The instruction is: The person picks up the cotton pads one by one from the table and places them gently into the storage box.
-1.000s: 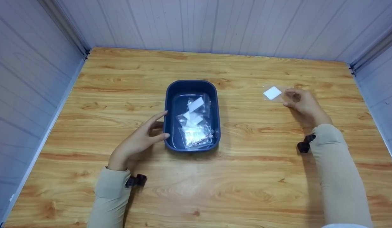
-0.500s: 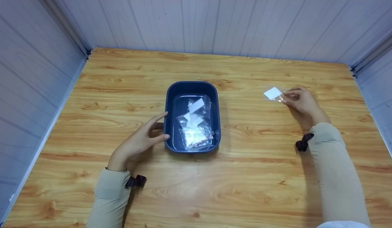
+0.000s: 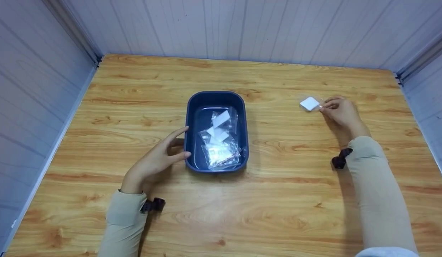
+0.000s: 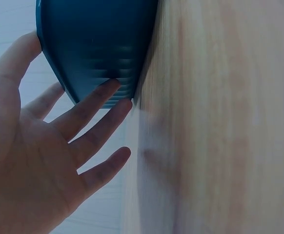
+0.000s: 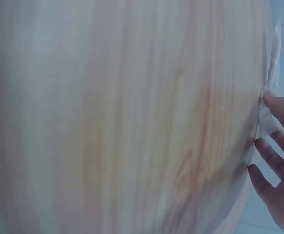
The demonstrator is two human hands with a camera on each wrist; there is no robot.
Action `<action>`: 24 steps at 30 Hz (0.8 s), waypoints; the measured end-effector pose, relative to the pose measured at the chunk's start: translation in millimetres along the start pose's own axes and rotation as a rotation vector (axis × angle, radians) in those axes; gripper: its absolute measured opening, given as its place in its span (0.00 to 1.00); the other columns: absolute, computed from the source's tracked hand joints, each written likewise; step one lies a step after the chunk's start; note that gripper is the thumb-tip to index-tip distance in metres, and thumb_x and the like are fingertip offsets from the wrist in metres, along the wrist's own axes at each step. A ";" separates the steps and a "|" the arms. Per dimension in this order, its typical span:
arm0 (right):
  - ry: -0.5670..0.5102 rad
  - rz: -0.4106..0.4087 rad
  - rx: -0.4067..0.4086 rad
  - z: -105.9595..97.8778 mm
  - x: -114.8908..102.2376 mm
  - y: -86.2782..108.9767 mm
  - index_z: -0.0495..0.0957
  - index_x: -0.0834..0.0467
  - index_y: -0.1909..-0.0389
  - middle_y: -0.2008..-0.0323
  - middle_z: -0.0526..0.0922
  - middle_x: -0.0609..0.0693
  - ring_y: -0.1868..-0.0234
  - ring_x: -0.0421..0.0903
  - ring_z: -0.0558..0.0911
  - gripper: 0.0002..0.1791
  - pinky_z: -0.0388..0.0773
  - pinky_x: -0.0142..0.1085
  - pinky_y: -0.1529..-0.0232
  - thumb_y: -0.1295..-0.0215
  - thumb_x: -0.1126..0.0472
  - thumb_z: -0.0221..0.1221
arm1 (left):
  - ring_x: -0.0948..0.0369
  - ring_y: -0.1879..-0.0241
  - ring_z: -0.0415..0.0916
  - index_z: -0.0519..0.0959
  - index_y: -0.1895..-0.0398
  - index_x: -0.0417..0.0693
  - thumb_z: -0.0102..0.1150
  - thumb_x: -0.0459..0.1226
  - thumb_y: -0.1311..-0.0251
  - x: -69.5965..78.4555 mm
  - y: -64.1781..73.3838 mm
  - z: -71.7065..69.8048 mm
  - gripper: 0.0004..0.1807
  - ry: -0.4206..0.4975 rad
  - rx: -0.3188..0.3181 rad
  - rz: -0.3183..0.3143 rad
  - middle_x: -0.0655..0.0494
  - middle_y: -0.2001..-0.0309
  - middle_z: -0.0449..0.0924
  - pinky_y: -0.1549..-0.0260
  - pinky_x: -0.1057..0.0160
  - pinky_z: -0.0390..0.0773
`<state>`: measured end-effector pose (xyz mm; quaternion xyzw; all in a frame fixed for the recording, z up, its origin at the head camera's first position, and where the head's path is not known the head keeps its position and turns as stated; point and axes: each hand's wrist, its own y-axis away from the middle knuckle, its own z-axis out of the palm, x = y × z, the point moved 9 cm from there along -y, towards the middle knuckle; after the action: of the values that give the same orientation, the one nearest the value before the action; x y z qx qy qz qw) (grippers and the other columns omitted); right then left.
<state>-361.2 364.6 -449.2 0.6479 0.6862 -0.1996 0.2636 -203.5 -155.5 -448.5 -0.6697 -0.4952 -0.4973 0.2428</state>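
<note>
A dark blue rectangular bin [image 3: 217,168] stands mid-table with several clear plastic bags [image 3: 221,151] in it, some with white pieces inside. My left hand [image 3: 155,160] touches the bin's left side, its fingers spread and nearly straight; in the left wrist view the fingertips [image 4: 113,84] lie against the outer wall. To the right, my right hand [image 3: 344,112] pinches the edge of a small clear plastic bag [image 3: 309,103] that has a white square in it. The right wrist view catches this bag [image 5: 273,68] edge-on, tilted up from the table beside the thumb.
The wood-grain table [image 3: 270,214] is bounded by pale panelled walls [image 3: 224,28] at the back and both sides. A small black camera [image 3: 155,204] hangs at the left wrist, another black camera [image 3: 340,159] at the right.
My right fingers have closed on the bag's edge, and its near side has lifted and tilted. The left hand and the bin have stayed in place.
</note>
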 end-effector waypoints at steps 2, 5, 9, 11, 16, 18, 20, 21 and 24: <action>0.016 -0.009 0.003 -1.4 -1.7 0.1 0.80 0.72 0.55 0.40 0.73 0.62 0.45 0.60 0.75 0.19 0.72 0.48 0.48 0.29 0.57 0.59 | 0.48 0.32 0.64 0.53 0.22 0.66 0.63 0.45 0.34 0.3 0.7 0.3 0.42 -0.006 0.001 0.003 0.43 0.32 0.68 0.31 0.41 0.56; 0.023 -0.009 -0.013 -2.5 -3.8 1.7 0.80 0.72 0.53 0.40 0.74 0.63 0.46 0.60 0.75 0.19 0.71 0.46 0.50 0.28 0.56 0.58 | 0.47 0.32 0.64 0.53 0.22 0.66 0.63 0.46 0.34 0.4 1.2 0.3 0.42 -0.010 0.003 0.005 0.43 0.32 0.67 0.31 0.40 0.56; 0.024 0.020 -0.039 -3.8 -3.7 5.0 0.80 0.69 0.52 0.43 0.75 0.64 0.49 0.59 0.75 0.21 0.72 0.44 0.53 0.27 0.53 0.57 | 0.47 0.32 0.63 0.53 0.22 0.68 0.63 0.46 0.35 -0.5 0.6 0.3 0.41 -0.001 0.003 0.001 0.43 0.31 0.66 0.31 0.40 0.55; 0.028 0.038 -0.042 -4.9 -3.2 6.3 0.81 0.67 0.52 0.45 0.77 0.63 0.53 0.55 0.76 0.21 0.73 0.41 0.58 0.27 0.51 0.57 | 0.47 0.31 0.63 0.53 0.22 0.69 0.63 0.46 0.35 -1.1 -0.1 0.3 0.41 0.002 0.002 -0.003 0.43 0.31 0.66 0.31 0.40 0.54; 0.060 0.061 -0.011 -10.2 -4.3 10.1 0.83 0.62 0.53 0.53 0.80 0.59 0.67 0.47 0.74 0.19 0.72 0.34 0.71 0.28 0.49 0.57 | 0.47 0.31 0.62 0.53 0.23 0.70 0.63 0.47 0.35 -2.2 -1.2 1.0 0.41 0.009 -0.001 -0.016 0.43 0.31 0.65 0.31 0.40 0.54; 0.077 0.067 0.002 -11.9 -6.5 12.3 0.83 0.61 0.52 0.55 0.81 0.59 0.69 0.47 0.74 0.20 0.72 0.35 0.72 0.28 0.48 0.57 | 0.48 0.31 0.63 0.53 0.23 0.71 0.63 0.48 0.35 -2.5 -1.2 1.2 0.41 0.009 -0.001 -0.022 0.44 0.31 0.66 0.30 0.40 0.53; 0.081 0.076 0.005 -11.7 -9.3 14.6 0.83 0.61 0.51 0.56 0.81 0.59 0.67 0.48 0.74 0.21 0.72 0.37 0.71 0.28 0.47 0.57 | 0.48 0.31 0.63 0.53 0.23 0.71 0.63 0.48 0.35 -2.6 -0.8 1.3 0.41 0.008 -0.001 -0.025 0.44 0.31 0.66 0.30 0.40 0.53; 0.082 0.073 0.006 -11.3 -11.7 15.6 0.83 0.61 0.51 0.55 0.81 0.59 0.66 0.48 0.75 0.22 0.72 0.37 0.70 0.28 0.46 0.57 | 0.48 0.31 0.63 0.53 0.23 0.71 0.63 0.48 0.35 -2.5 -0.5 1.2 0.41 0.005 0.000 -0.026 0.44 0.31 0.66 0.30 0.40 0.53; 0.078 0.065 0.021 -10.8 -18.2 18.3 0.83 0.60 0.50 0.53 0.82 0.59 0.62 0.49 0.76 0.23 0.72 0.37 0.67 0.29 0.45 0.57 | 0.47 0.31 0.62 0.53 0.22 0.70 0.63 0.47 0.35 -2.3 -0.3 1.2 0.41 -0.002 0.001 -0.026 0.44 0.31 0.67 0.30 0.39 0.52</action>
<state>-343.8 358.5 -428.2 0.6798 0.6726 -0.1728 0.2359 -203.2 -155.4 -451.2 -0.6635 -0.5043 -0.4997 0.2361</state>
